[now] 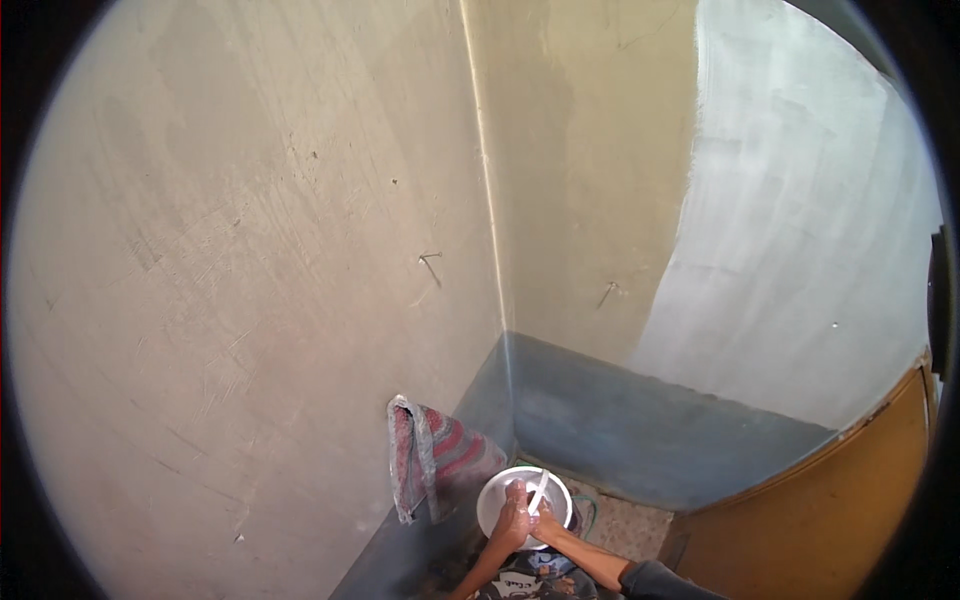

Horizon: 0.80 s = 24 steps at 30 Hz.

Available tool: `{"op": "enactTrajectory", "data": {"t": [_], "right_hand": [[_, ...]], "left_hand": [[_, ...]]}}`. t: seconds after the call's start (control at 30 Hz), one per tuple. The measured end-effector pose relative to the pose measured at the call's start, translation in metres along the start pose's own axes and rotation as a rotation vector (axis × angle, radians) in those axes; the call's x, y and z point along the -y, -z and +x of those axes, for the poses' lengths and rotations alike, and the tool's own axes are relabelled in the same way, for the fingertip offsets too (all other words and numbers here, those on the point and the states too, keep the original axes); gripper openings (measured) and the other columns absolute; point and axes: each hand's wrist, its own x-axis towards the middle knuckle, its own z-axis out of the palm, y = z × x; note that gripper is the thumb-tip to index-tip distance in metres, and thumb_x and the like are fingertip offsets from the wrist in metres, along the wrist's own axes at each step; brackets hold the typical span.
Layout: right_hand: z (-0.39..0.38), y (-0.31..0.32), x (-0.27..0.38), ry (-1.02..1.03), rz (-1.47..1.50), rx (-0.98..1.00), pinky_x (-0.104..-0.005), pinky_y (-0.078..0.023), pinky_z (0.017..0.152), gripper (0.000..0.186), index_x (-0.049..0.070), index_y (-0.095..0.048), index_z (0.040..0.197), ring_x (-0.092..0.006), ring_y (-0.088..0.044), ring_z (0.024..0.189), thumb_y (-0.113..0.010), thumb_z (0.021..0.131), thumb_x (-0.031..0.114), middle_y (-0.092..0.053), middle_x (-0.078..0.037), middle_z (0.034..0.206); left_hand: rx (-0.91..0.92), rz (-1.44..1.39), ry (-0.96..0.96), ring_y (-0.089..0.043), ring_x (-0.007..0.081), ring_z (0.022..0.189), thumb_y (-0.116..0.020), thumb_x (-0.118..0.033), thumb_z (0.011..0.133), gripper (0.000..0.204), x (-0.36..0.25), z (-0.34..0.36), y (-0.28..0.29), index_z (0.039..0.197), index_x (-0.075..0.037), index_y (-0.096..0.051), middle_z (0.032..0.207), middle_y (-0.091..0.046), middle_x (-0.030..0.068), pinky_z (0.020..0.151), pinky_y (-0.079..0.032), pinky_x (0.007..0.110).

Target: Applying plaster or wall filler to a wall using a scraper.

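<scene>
Down the left side runs the wall (pixel 220 270), with a bent nail (pixel 430 264) sticking out, perhaps put there for hanging things. Below it a striped cloth (pixel 445 447) hangs against the wall, likely to keep it off the floor. Next, near the corner, is the white bowl (pixel 487 513), low down in front of the person, its rim all around both hands, presumably so that whatever drips stays inside. The left hand (pixel 512 508) is over it, fingers raised; from where I stand I can't tell whether they close on anything. A white strip (pixel 539 491) slants up beside them, its lower end meeting the right hand (pixel 544 526), which seems to steady it, though I can't tell how tightly. Right of the bowl, a thin green cord (pixel 594 514) loops over the speckled floor (pixel 637 524), and a brown door (pixel 800 520) fills the far side.
</scene>
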Motion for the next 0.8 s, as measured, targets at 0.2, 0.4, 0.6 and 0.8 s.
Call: {"op": "enactTrajectory", "data": {"t": [0.2,0.4,0.6,0.8], "right_hand": [[0.017,0.026,0.016,-0.182,0.089,0.238,-0.0402,-0.037,0.079,0.043,0.004,-0.048,0.100,-0.0339,-0.048,0.090,-0.059,0.067,0.028,-0.051,-0.020,0.094],[-0.005,-0.002,-0.031,-0.394,0.406,0.544,-0.0363,-0.036,0.085,0.058,0.002,-0.042,0.111,-0.0312,-0.046,0.099,-0.064,0.064,0.029,-0.047,-0.019,0.108],[-0.010,-0.027,0.012,-0.418,-0.211,0.376,-0.0388,-0.039,0.080,0.048,0.002,-0.047,0.104,-0.0337,-0.047,0.096,-0.062,0.064,0.025,-0.052,-0.018,0.101],[-0.010,-0.040,-0.029,-0.265,-0.507,0.141,-0.0360,-0.041,0.063,0.020,0.009,-0.059,0.080,-0.0276,-0.055,0.076,-0.057,0.064,0.021,-0.057,-0.011,0.080]], "left_hand": [[-0.086,0.427,-0.757,-0.045,0.0398,0.092,-0.049,-0.005,0.074,0.046,-0.018,-0.016,0.013,0.114,0.009,-0.030,0.117,-0.032,0.0289,0.081,-0.036,0.040],[0.140,0.634,-0.688,-0.044,0.0372,0.093,-0.048,-0.004,0.071,0.035,-0.003,-0.031,0.023,0.104,0.007,-0.039,0.116,-0.034,0.0255,0.079,-0.035,0.041],[-0.155,0.561,-0.541,-0.047,0.0378,0.070,-0.042,-0.005,0.075,0.023,-0.047,-0.042,0.040,0.096,0.005,-0.037,0.115,-0.031,0.0291,0.063,-0.040,0.041],[-0.087,0.378,-0.613,-0.047,0.0436,0.080,-0.042,-0.009,0.077,0.032,-0.061,-0.037,0.034,0.105,0.005,-0.033,0.112,-0.031,0.0301,0.070,-0.040,0.044]]}}
